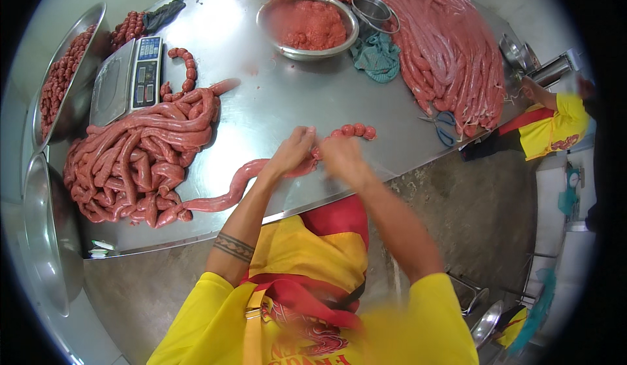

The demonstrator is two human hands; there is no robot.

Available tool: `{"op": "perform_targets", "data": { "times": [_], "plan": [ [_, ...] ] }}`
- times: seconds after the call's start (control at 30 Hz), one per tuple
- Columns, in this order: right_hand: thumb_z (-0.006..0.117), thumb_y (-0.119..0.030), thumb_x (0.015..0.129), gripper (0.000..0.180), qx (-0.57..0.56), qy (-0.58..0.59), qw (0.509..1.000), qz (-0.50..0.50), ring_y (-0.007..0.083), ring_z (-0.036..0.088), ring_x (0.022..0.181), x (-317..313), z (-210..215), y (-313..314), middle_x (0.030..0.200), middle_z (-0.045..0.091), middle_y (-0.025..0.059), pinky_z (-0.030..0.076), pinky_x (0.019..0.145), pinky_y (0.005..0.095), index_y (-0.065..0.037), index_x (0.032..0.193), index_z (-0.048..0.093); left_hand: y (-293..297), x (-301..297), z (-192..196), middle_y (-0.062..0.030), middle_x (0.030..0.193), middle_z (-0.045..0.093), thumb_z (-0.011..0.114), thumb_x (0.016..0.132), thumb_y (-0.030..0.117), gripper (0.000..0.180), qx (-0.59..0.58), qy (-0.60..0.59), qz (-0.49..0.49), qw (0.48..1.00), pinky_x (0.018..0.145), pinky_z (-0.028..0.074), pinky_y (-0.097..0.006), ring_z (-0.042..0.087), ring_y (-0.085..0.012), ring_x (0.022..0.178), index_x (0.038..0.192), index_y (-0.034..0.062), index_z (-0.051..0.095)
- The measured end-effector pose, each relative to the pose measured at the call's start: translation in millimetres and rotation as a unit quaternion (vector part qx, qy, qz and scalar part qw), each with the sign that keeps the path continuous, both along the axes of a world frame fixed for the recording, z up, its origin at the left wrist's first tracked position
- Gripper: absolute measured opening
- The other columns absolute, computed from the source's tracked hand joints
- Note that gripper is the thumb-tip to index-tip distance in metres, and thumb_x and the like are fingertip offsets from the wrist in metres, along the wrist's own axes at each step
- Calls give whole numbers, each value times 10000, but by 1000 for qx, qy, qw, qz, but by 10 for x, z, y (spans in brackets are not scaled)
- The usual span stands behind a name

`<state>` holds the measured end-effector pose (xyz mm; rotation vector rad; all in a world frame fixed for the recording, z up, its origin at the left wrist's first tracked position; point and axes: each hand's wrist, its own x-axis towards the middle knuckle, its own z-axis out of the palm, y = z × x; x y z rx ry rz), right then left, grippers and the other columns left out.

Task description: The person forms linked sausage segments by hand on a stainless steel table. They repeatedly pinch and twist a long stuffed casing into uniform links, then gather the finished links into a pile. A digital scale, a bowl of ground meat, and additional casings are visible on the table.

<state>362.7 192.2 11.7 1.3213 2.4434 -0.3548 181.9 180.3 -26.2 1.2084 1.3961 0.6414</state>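
A long raw sausage (241,181) runs from the pile at left to my hands near the table's front edge. My left hand (292,150) is closed over its right end, thumb and fingers pressed together. My right hand (342,158) is close beside it, slightly blurred by motion; its fingers look curled in, and what they hold is hidden. Between the hands a narrow piece of the sausage shows. Past my right hand, a short string of small round sausage links (354,130) lies on the table.
Uncut sausages (140,156) are heaped at left beside a scale (134,74). A metal bowl of minced meat (310,28), a teal cloth (377,58), many long sausages (437,45) and blue-handled scissors (445,128) lie beyond. Metal basins (49,234) stand left. Another person (555,126) works at right.
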Motion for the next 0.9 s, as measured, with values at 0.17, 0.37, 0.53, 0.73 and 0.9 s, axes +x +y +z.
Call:
{"op": "perform_targets", "data": {
  "times": [0.17,0.37,0.53,0.73,0.9],
  "plan": [
    [827,-233,843,1049,-76,327,939,-70,432,318,1527,756,442,-1541,1639,303,275,269,1265,484,-28,1656,196,45,92,78,-251,976,743,661,970,146,522,107,166,-155,968,822,577,-431,760,-358,912,1432,-32,493],
    [560,104,949,180,-211,260,792,-511,140,676,837,2443,844,-3156,915,725,119,524,791,296,24,1020,705,162,173,35,-207,1045,748,632,943,-29,573,-61,-138,-33,988,803,596,-363,751,-260,1002,1485,-6,446],
    [518,123,949,213,-261,249,701,-615,137,629,752,2808,-157,-3972,934,686,57,505,740,276,-9,971,683,277,109,52,-172,1218,624,552,1036,-37,474,-281,-421,80,859,925,598,-365,694,-297,1124,1480,8,393],
    [507,99,957,229,-360,503,344,-706,141,593,828,3343,-967,-4481,948,618,25,480,723,281,-37,1061,661,275,158,74,-158,1187,603,497,1085,30,403,-240,-276,-6,931,804,603,-318,697,-243,1011,1467,-28,384],
    [562,103,945,381,-87,732,44,-675,208,594,829,3908,-1158,-3820,937,612,47,493,702,312,-89,1267,629,112,-31,9,-218,1255,626,524,1089,83,513,-200,-213,-49,955,791,589,-303,714,-245,941,1535,-23,294]
  ]
}}
